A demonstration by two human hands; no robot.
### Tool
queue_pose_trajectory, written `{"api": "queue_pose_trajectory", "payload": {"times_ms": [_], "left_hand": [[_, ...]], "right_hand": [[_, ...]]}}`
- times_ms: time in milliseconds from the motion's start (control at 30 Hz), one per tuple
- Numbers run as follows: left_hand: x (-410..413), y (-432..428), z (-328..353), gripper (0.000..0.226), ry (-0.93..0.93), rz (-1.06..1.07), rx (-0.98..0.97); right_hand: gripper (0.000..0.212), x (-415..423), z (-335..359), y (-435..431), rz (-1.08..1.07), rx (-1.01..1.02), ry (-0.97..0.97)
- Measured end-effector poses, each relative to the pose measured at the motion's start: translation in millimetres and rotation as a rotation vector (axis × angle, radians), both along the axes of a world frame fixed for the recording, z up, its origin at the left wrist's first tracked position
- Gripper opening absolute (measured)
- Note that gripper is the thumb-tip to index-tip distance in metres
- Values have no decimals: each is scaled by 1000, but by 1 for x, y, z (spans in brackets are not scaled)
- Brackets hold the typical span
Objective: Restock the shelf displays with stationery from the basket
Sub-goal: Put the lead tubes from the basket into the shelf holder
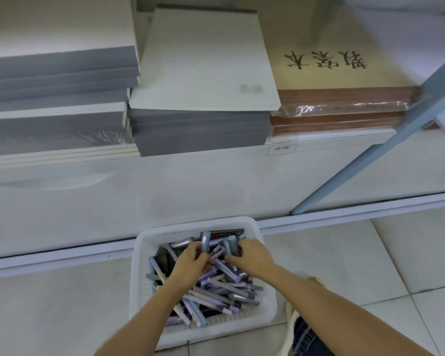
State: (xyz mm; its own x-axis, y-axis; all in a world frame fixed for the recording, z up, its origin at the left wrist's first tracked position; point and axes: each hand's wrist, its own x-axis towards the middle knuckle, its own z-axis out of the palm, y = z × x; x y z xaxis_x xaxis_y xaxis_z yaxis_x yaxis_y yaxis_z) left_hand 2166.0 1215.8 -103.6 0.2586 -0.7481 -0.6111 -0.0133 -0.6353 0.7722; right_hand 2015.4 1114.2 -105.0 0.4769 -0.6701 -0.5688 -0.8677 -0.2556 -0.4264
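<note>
The white basket (198, 224) sits on the floor (62, 304), its far edge just beside the foot of the shelf (165, 191). It holds a loose tangle of lilac and blue-grey pens (216, 286) lying every which way. Both hands work at the basket's far end. The left grip (190, 263) curls round a pen stood nearly upright, and the right grip (252, 258) closes on another just beside it, with more pens crossing under both palms.

The step in hand looks like gathering a bunch to carry up. To do it well, turn the pens so that they lie the same way before lifting. Take only as many as each grip can hold firmly, since smooth barrels probably slide. Lift clear of the pens that cross them, so nothing gets dragged over the rim.

The shelf level in view carries grey-edged paper stacks (201, 129) and wrapped brown pads (339, 98). No pen display shows, so where the pens belong cannot be told.
</note>
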Motion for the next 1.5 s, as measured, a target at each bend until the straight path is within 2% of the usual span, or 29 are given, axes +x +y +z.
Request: {"api": "queue_pose_trajectory", "payload": {"times_ms": [100,200,267,333,467,533,600,667,733,867,967,1033,1100,1200,1333,1500], "left_hand": [[-1,2,3,15,51,78,45],[-3,4,13,26,200,130,14],[-7,5,19,38,261,140,-29],[-10,8,21,43,254,164,-63],[-12,14,20,23,194,317,-83],[-6,15,16,25,165,429,-43],[-1,17,12,33,191,487,-1],[2,20,10,33,190,511,16],[3,24,7,27,190,511,9],[5,32,4,14,190,435,6],[6,36,3,28,115,351,24],[7,37,6,28,82,325,28],[9,36,12,25,66,308,30],[11,33,31,18,93,323,2],[9,23,80,14,190,343,-150],[4,11,162,21,265,279,-387]], "right_hand": [[39,1,10,-3,37,110,-210],[29,11,27,0,86,260,-345],[18,19,37,5,146,332,-360],[17,25,43,11,156,411,-368],[12,30,47,19,139,557,-364],[20,31,46,22,112,572,-354],[19,32,40,25,47,486,-355],[10,29,26,28,-29,216,-320],[15,21,13,30,-89,28,-239],[47,11,-6,36,-14,11,-82],[46,17,-7,37,20,27,-101],[46,21,-3,34,55,62,-105],[38,21,7,30,26,107,-171],[20,23,35,19,-74,162,-374],[19,28,99,2,-206,239,-652],[13,27,197,-12,-149,184,-876]]}}
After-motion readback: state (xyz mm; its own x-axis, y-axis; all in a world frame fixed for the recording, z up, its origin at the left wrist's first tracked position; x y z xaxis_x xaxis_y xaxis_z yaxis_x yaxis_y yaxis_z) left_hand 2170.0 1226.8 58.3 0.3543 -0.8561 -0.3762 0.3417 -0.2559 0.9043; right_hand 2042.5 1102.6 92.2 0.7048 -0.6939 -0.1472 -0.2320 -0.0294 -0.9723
